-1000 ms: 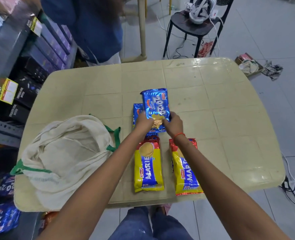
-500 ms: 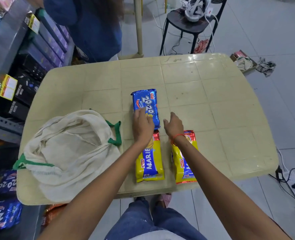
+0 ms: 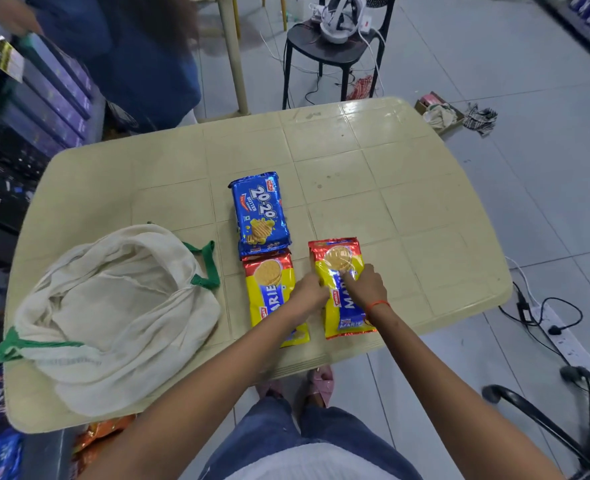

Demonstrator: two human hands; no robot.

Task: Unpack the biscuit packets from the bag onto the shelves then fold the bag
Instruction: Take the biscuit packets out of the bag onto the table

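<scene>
A blue 20-20 biscuit packet (image 3: 260,214) lies stacked in the middle of the cream table (image 3: 407,209). Two yellow Marie packets lie side by side toward the near edge. My left hand (image 3: 309,294) and my right hand (image 3: 366,287) both grip the right Marie packet (image 3: 338,261) at its sides. The left Marie packet (image 3: 269,289) lies flat beside it, partly under my left wrist. The slumped cream cloth bag (image 3: 113,306) with green handles rests on the table's left part.
Shelves (image 3: 30,109) with dark boxes stand on the left, more blue packets low at the left edge. A person in blue (image 3: 141,53) stands beyond the table. A black chair (image 3: 331,46) is behind, cables and a power strip (image 3: 563,337) on the right floor.
The blue packet I held has been laid down on the stack. Both hands have moved back toward me and closed on the right Marie packet.
</scene>
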